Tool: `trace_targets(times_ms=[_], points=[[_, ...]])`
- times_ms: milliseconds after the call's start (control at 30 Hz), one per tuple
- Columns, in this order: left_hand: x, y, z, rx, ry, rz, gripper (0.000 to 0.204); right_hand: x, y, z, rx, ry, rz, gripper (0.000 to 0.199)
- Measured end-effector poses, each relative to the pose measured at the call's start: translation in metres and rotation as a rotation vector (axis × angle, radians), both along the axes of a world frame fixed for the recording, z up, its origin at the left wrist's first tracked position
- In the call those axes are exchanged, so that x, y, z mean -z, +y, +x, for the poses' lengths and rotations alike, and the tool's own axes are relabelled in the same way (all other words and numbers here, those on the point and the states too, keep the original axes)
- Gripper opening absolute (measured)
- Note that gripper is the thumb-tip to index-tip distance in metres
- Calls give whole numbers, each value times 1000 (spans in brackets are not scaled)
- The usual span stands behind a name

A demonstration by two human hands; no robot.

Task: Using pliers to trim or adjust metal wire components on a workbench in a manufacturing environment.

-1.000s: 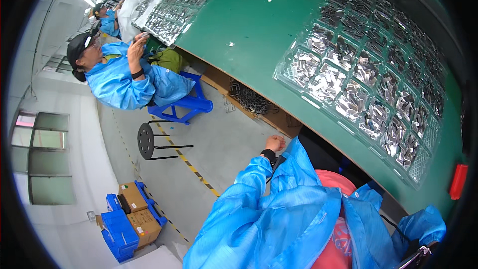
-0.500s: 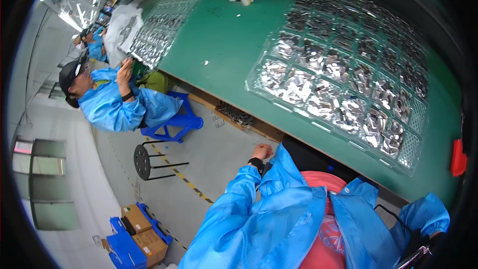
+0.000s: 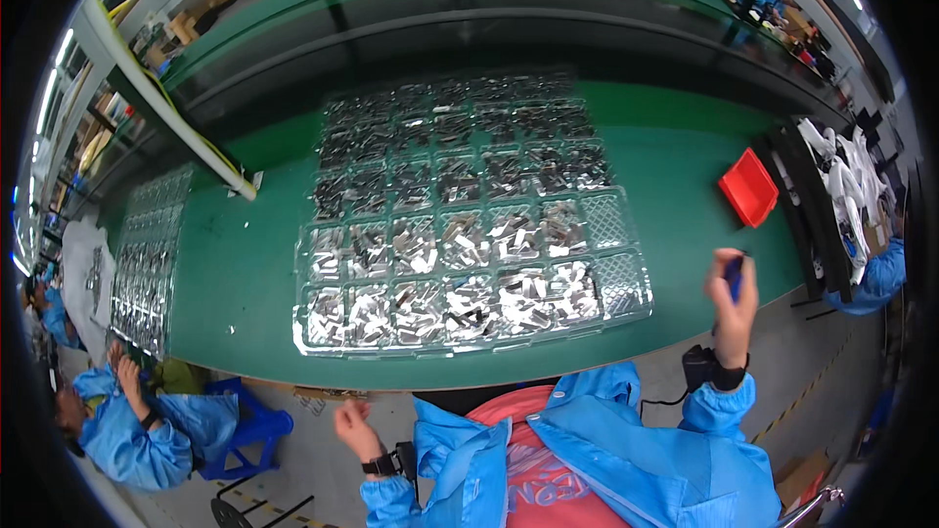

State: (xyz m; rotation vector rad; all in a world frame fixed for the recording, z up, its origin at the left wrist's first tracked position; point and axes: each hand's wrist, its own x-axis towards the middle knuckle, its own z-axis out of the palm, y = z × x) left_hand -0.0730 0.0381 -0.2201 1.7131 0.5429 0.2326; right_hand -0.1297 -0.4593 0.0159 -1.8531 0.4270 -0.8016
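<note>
Dark blue slim object [image 3: 735, 276] in the right hand [image 3: 732, 301], closed in between thumb and curled fingers; too small in view to tell its exact kind. Probably gripped by several fingers rather than a mere pinch for a firm, one-handed hold. Raised near the front edge of the green tabletop [image 3: 259, 264], well to the right of the left hand [image 3: 357, 427].

Hands well apart. Left one low, just off the table's front edge, fingers loosely curled; cannot tell whether around anything small.

Ahead of the left hand and leftward of the right, clear plastic compartment trays [image 3: 621, 279], apparently laid flat and squared to the body for an even reach from both sides. Heaped inside, silver metal strips [image 3: 419, 313], likely divided into small lots to keep loose pieces from sliding together. Darker-looking strips in the compartments farthest from the hands; diamond-patterned floor visible in the two nearest the right hand.

Beyond the right hand, near but not touching, a red plastic bin [image 3: 750, 189], perhaps set aside there for easy access without crowding the trays.

Strapped to the right wrist, a black device [image 3: 706, 369] with a cable, presumably worn there to leave the fingers free. Left of the left hand, a seated co-worker [image 3: 147, 440] in blue.
</note>
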Motion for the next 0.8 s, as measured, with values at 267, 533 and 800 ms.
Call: trace_targets(times_ms=[267, 533, 800], points=[[-183, -94, 8, -147, -547, 496, 13, 33, -42, 56, -41, 400, -337, 38], [-181, -128, 55, -30, -556, 346, 2, 99, -125, 74, -63, 519, -488, 40], [-139, -76, 88, -320, -476, 211, 13, 132, -158, 82, -112, 466, -374, 43]])
